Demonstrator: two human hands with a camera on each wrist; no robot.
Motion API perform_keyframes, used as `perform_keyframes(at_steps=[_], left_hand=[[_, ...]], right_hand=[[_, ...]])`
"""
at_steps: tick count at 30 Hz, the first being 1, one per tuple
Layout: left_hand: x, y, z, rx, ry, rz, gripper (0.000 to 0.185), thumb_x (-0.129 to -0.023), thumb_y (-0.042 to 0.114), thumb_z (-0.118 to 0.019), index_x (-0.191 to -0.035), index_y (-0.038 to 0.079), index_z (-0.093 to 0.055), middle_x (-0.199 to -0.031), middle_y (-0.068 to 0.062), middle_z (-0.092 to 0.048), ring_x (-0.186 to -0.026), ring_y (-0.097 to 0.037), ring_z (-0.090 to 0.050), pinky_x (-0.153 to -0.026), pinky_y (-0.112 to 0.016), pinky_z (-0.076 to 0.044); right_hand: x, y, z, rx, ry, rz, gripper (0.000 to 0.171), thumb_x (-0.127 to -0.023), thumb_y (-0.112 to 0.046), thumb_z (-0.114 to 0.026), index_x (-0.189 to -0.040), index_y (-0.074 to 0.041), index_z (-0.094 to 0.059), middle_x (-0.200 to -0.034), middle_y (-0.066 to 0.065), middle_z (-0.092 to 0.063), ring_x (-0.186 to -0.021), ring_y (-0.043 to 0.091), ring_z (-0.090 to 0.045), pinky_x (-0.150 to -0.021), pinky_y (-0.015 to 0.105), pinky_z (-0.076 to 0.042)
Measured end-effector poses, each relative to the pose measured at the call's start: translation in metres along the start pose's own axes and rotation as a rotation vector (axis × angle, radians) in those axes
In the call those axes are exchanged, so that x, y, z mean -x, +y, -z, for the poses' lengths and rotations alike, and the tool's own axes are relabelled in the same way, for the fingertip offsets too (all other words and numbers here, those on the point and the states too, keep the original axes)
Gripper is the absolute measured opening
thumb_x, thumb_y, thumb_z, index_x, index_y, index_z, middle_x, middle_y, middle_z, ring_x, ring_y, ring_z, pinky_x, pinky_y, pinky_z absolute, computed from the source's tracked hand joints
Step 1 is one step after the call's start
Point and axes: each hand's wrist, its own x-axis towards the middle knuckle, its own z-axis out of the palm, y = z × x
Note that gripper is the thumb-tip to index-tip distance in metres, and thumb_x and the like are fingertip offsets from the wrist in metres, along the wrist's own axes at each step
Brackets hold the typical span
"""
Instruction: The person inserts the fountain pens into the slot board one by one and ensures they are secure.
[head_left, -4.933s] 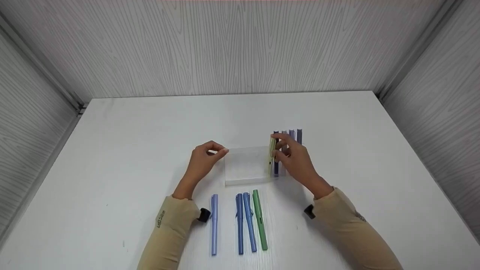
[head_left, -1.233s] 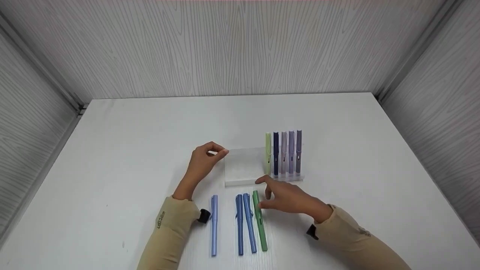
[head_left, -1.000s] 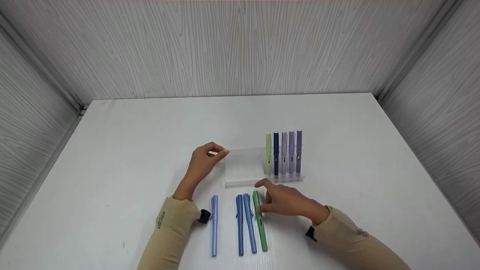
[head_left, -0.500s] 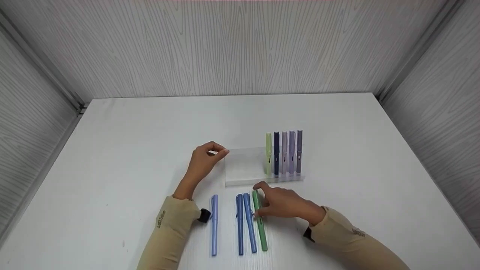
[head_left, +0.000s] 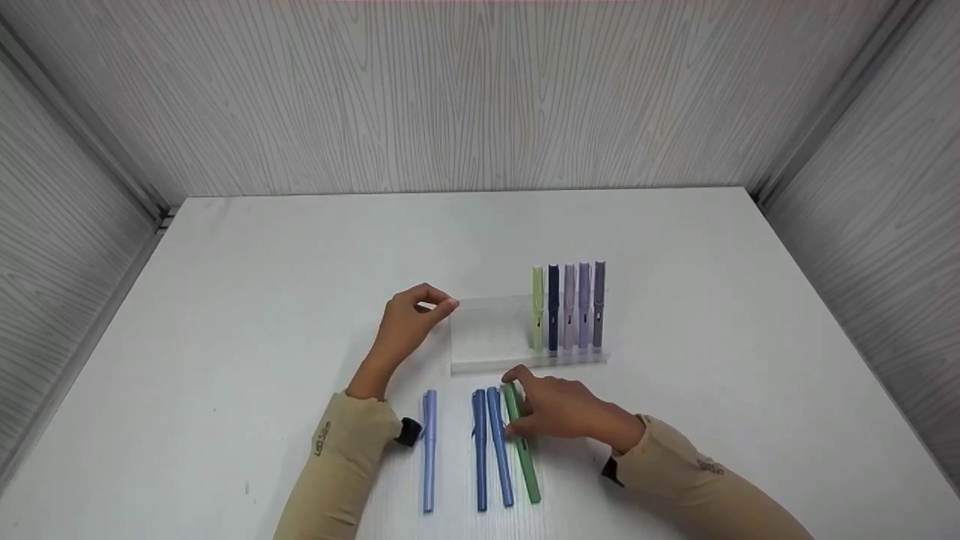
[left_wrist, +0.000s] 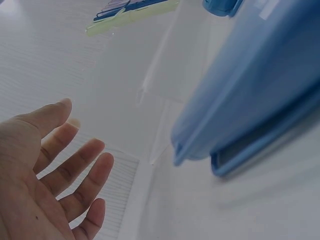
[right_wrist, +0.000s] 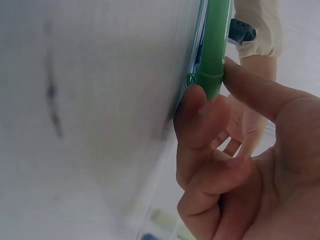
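right hand [head_left: 559, 409] has dropped from the clear stand [head_left: 487, 337] to the worktop [head_left: 225, 300], grip now pinching the green pen [head_left: 523, 450] beside the blue pens, while left hand [head_left: 409, 326] pinches the stand's left corner, apparently steadying it

table: white tabletop [head_left: 300, 255] spread before me | walls: pale wood-grain panels [head_left: 450, 90] stood round it | near edge: three blue pens [head_left: 480, 450] lay parallel on the table, one set apart at my left
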Motion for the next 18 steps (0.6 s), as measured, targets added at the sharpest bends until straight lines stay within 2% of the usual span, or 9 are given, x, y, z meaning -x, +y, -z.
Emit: perform_keyframes(at_steps=[7, 14, 18], left_hand=[[0.0, 0.001, 0.001, 0.004, 0.002, 0.009, 0.023, -0.089, 0.034, -0.069, -0.099, 0.013, -0.071, -0.103, -0.006, -0.069, -0.088, -0.02, -0.065, -0.074, -0.028, -0.05], [0.0, 0.001, 0.001, 0.003, -0.002, -0.004, 0.024, -0.089, 0.035, -0.069, -0.098, 0.013, -0.071, -0.102, -0.006, -0.069, -0.088, -0.019, -0.065, -0.073, -0.028, -0.051], [0.0, 0.001, 0.001, 0.006, -0.003, -0.007, 0.024, -0.088, 0.036, -0.07, -0.098, 0.013, -0.072, -0.102, -0.005, -0.07, -0.088, -0.019, -0.065, -0.071, -0.026, -0.05]], right_hand=[[0.002, 0.007, 0.006, -0.062, -0.055, 0.066, 0.062, -0.081, -0.023, -0.077, -0.134, -0.018, -0.043, -0.078, -0.003, -0.062, -0.066, 0.011, -0.056, -0.061, 0.03, -0.043], [0.006, 0.012, 0.014, -0.183, -0.097, 0.079, 0.06, -0.084, -0.012, -0.071, -0.135, -0.02, -0.041, -0.09, 0.003, -0.066, -0.069, 0.013, -0.061, -0.067, 0.031, -0.048], [0.008, 0.013, 0.018, -0.224, -0.1, 0.123, 0.06, -0.083, -0.007, -0.067, -0.136, -0.018, -0.041, -0.092, 0.005, -0.067, -0.071, 0.013, -0.061, -0.068, 0.03, -0.05]])
